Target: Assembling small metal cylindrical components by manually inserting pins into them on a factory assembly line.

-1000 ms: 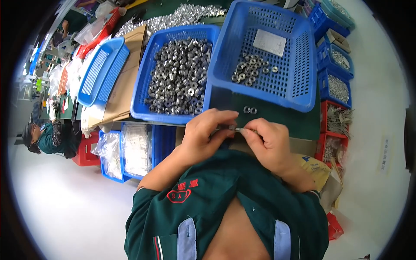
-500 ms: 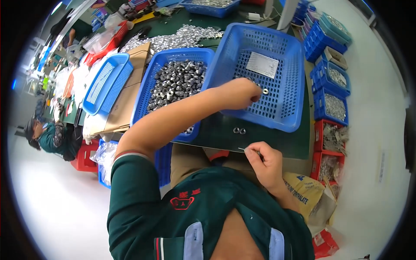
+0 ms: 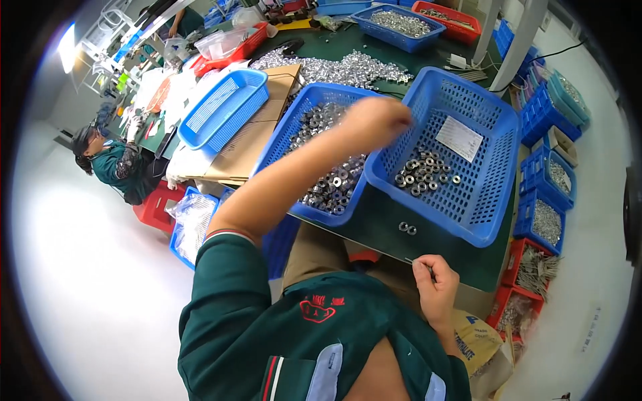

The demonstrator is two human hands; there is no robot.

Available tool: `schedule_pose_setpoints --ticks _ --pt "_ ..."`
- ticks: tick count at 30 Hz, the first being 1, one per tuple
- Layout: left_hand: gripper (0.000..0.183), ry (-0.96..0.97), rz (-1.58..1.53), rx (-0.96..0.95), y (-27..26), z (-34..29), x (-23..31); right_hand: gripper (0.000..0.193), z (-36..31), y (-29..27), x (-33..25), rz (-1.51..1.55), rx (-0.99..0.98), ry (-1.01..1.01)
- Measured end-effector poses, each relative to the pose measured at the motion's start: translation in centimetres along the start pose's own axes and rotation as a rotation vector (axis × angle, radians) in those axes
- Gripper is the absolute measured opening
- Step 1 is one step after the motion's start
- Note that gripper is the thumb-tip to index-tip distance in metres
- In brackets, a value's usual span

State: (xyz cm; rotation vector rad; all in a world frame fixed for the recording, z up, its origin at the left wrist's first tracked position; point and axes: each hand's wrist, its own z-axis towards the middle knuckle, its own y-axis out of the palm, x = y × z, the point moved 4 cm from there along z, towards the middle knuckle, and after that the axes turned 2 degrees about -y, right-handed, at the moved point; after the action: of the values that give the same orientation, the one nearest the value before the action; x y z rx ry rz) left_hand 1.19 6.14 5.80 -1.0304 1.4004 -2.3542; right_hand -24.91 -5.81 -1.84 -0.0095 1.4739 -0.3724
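My left hand (image 3: 376, 125) hovers over the adjoining rims of two blue baskets, its fingers curled down but smeared by motion, so what they hold cannot be made out. Under that arm, the left basket (image 3: 266, 155) is full of small metal ring-shaped pieces (image 3: 340, 175). In the right basket (image 3: 498, 230) lie a smaller pile of metal rings (image 3: 422, 170) and a white paper slip (image 3: 459, 139). My right hand (image 3: 438, 281) is closed at the table's front edge, pinching a thin metal pin (image 3: 408, 260). Two metal rings (image 3: 407, 228) sit on the green table just beyond it.
Loose shiny parts (image 3: 354, 69) spread across the table behind the baskets. A light-blue tray (image 3: 224, 110) rests on cardboard (image 3: 249, 147) at left. Stacked blue bins (image 3: 538, 220) and red bins (image 3: 518, 311) stand at right. A co-worker (image 3: 114, 164) sits at far left.
My left hand has lifted away from the right basket toward the left one, uncovering the ring pile. My right hand still pinches the pin. The whole view has shifted and tilted.
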Motion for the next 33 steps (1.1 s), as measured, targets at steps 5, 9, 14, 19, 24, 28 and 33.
schedule_pose_setpoints --ticks 5,9,14,19,24,28,33 --pt "0.023 -0.24 0.186 -0.227 -1.6 -3.6 -7.3 0.009 0.5 1.4 -0.2 0.012 -0.047 -0.025" --pt "0.028 -0.146 0.345 -0.145 0.4 -5.3 -8.3 0.009 0.1 2.0 -0.5 0.013 -0.081 -0.029" --pt "0.022 -0.263 0.406 -0.174 1.7 -5.5 -7.4 0.008 -0.2 1.8 -0.5 -0.066 -0.04 -0.066" --pt "0.021 -0.139 0.43 -0.065 1.0 -6.1 -8.3 0.008 0.0 1.1 -0.9 -0.111 0.023 -0.011" --pt "0.018 -0.08 0.441 -0.03 1.8 -6.1 -7.3 0.009 -0.1 0.5 0.1 -0.064 0.088 0.018" --pt "0.013 0.016 0.464 -0.003 2.0 -6.2 -6.8 0.009 -0.4 0.8 0.1 -0.059 0.09 0.033" --pt "0.026 -0.225 0.017 0.033 -0.2 -6.9 -7.6 0.008 -1.0 1.4 -0.4 -0.081 0.057 0.052"
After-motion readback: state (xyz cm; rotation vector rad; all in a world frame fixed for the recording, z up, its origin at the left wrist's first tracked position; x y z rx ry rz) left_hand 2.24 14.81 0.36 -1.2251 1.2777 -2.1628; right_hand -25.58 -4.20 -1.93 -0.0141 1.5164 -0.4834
